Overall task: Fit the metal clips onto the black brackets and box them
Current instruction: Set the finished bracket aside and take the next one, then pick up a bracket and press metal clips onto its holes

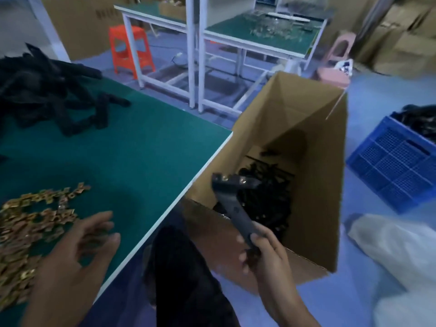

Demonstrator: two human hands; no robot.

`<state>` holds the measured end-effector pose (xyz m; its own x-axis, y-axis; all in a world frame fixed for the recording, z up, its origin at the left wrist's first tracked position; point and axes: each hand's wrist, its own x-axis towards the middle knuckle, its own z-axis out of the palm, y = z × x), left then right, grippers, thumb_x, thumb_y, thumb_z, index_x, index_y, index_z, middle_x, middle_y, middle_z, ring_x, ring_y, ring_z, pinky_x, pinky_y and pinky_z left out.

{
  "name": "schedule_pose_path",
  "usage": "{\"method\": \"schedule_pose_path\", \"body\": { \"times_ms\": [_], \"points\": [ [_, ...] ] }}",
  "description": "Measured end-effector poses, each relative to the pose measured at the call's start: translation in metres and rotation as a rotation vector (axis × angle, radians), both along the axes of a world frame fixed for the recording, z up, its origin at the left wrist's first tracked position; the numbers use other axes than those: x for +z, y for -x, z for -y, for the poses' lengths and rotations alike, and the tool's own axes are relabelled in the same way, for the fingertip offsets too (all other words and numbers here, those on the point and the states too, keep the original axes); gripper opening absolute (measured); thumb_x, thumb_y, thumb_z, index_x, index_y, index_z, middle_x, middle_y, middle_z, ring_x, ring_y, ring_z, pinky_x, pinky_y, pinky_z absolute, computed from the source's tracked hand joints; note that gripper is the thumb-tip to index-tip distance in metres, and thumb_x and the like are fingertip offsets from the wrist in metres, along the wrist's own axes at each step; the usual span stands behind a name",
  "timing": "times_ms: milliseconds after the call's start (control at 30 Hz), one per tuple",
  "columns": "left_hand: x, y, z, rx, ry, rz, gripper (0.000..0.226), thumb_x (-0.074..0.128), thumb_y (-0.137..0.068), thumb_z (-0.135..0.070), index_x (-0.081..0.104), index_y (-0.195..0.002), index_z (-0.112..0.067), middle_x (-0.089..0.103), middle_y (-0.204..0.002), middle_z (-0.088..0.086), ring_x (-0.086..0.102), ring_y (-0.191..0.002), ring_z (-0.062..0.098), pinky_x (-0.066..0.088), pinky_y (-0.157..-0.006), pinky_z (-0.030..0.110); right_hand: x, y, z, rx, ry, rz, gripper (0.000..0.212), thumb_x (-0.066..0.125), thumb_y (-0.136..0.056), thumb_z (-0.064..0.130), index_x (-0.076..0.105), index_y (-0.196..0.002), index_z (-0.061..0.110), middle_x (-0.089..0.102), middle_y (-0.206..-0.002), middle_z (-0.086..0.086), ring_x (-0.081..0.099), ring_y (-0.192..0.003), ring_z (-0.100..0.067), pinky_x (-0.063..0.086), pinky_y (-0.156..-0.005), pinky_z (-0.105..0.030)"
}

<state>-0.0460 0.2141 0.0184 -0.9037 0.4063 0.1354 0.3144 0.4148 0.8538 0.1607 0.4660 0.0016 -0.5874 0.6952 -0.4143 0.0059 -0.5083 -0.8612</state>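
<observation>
One black bracket (pixel 236 204) is in the right hand (pixel 266 251), whose fingers and thumb are wrapped round its lower end. It is a long flat bar with a wider head, tilted up and to the left over the near edge of the single cardboard box (pixel 325 185). Two small gold clips (pixel 243 180) show on that head. The box stands open on the floor, just beside the right edge of the green table (pixel 141 149). A heap of finished brackets (pixel 266 192) lies in its bottom, too tangled to count.

The left hand (pixel 77 251) is loose, with its fingers spread over the pile of gold clips (pixel 30 213) at the near left of the table. Blur hides whether it touches them, and there are too many to count. A second heap of bare black brackets (pixel 47 95) sits at the far left edge.

One blue crate (pixel 391 166) of black parts stands right of the box. Two stools are beyond, one orange (pixel 129 48) and one pink (pixel 337 67).
</observation>
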Motion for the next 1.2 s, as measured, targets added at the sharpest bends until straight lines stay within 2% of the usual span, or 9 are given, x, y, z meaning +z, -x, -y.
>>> {"method": "schedule_pose_path", "body": {
  "times_ms": [133, 233, 367, 467, 633, 733, 833, 1033, 1200],
  "points": [
    [0.009, -0.006, 0.005, 0.01, 0.02, 0.009, 0.038, 0.063, -0.081, -0.047, 0.059, -0.119, -0.054, 0.067, -0.11, -0.028, 0.062, -0.096, -0.01, 0.046, -0.079, 0.002, 0.009, 0.012, -0.033, -0.167, 0.224, -0.073, 0.05, 0.06, -0.101, 0.023, 0.041, -0.147, 0.025, 0.069, -0.121, -0.016, 0.076, -0.082, -0.017, 0.051, -0.051, -0.025],
    [0.017, -0.012, 0.029, 0.103, 0.034, 0.009, 0.036, 0.063, -0.082, -0.048, 0.06, -0.117, -0.054, 0.066, -0.109, -0.029, 0.062, -0.098, -0.01, 0.047, -0.081, 0.006, 0.012, 0.033, -0.024, -0.066, 0.152, 0.062, 0.072, 0.064, -0.099, 0.022, 0.024, -0.158, 0.032, 0.075, -0.111, -0.008, 0.076, -0.08, -0.019, 0.051, -0.06, -0.033],
    [0.02, -0.01, 0.076, 0.285, -0.02, 0.056, 0.027, 0.068, -0.09, -0.033, 0.064, -0.11, -0.051, 0.067, -0.105, -0.028, 0.066, -0.096, -0.001, 0.052, -0.082, 0.017, 0.016, 0.082, 0.031, 0.231, 0.006, 0.058, 0.033, 0.065, -0.097, 0.011, 0.063, -0.128, 0.02, 0.078, -0.084, -0.01, 0.066, -0.059, -0.02, 0.047, -0.051, -0.029],
    [0.026, -0.003, 0.112, 0.415, 0.036, 0.055, 0.025, 0.067, -0.095, -0.028, 0.063, -0.111, -0.048, 0.064, -0.107, -0.034, 0.063, -0.098, -0.006, 0.051, -0.08, 0.017, 0.018, 0.122, 0.083, 0.488, -0.365, -0.048, 0.021, 0.062, -0.099, 0.012, 0.074, -0.11, 0.024, 0.077, -0.084, -0.01, 0.068, -0.062, -0.015, 0.051, -0.049, -0.028],
    [0.027, 0.024, 0.158, 0.637, 0.053, 0.027, 0.015, 0.066, -0.096, -0.024, 0.068, -0.107, -0.034, 0.071, -0.096, -0.022, 0.065, -0.087, -0.008, 0.049, -0.072, 0.01, 0.024, 0.18, 0.146, 0.83, -0.955, -0.138, 0.015, 0.063, -0.095, 0.032, 0.071, -0.101, 0.045, 0.072, -0.08, 0.019, 0.065, -0.065, -0.001, 0.046, -0.056, -0.016],
    [0.02, 0.053, 0.182, 0.708, 0.213, -0.011, 0.023, 0.065, -0.097, -0.024, 0.067, -0.12, -0.023, 0.067, -0.111, -0.013, 0.061, -0.1, -0.005, 0.05, -0.088, 0.02, 0.017, 0.19, 0.162, 0.766, -1.142, -0.059, 0.014, 0.068, -0.095, 0.026, 0.07, -0.105, 0.035, 0.065, -0.074, 0.02, 0.062, -0.075, 0.0, 0.042, -0.061, -0.011],
    [0.012, 0.086, 0.197, 0.73, 0.437, -0.167, 0.036, 0.067, -0.096, -0.026, 0.061, -0.13, -0.015, 0.061, -0.115, 0.006, 0.06, -0.108, 0.025, 0.053, -0.088, 0.037, 0.012, 0.186, 0.163, 0.627, -1.229, -0.053, 0.012, 0.075, -0.089, 0.018, 0.074, -0.098, 0.026, 0.071, -0.084, 0.016, 0.062, -0.086, -0.005, 0.049, -0.067, -0.022],
    [0.012, 0.139, 0.205, 0.779, 0.911, -0.276, 0.052, 0.067, -0.092, -0.048, 0.065, -0.127, -0.01, 0.057, -0.112, 0.017, 0.05, -0.11, 0.037, 0.051, -0.088, 0.047, 0.012, 0.185, 0.163, 0.564, -1.322, -0.081, 0.012, 0.081, -0.083, 0.008, 0.077, -0.09, 0.016, 0.073, -0.079, 0.009, 0.068, -0.067, -0.01, 0.049, -0.067, -0.023],
    [0.028, 0.124, 0.228, 0.989, 0.616, -0.471, 0.024, 0.064, -0.089, -0.013, 0.074, -0.11, -0.006, 0.059, -0.104, 0.021, 0.052, -0.102, 0.041, 0.051, -0.077, 0.05, 0.009, 0.184, 0.161, 0.559, -1.262, -0.099, 0.011, 0.08, -0.084, 0.008, 0.077, -0.091, 0.016, 0.07, -0.073, 0.01, 0.063, -0.065, -0.005, 0.046, -0.063, -0.016]
  ]
}}
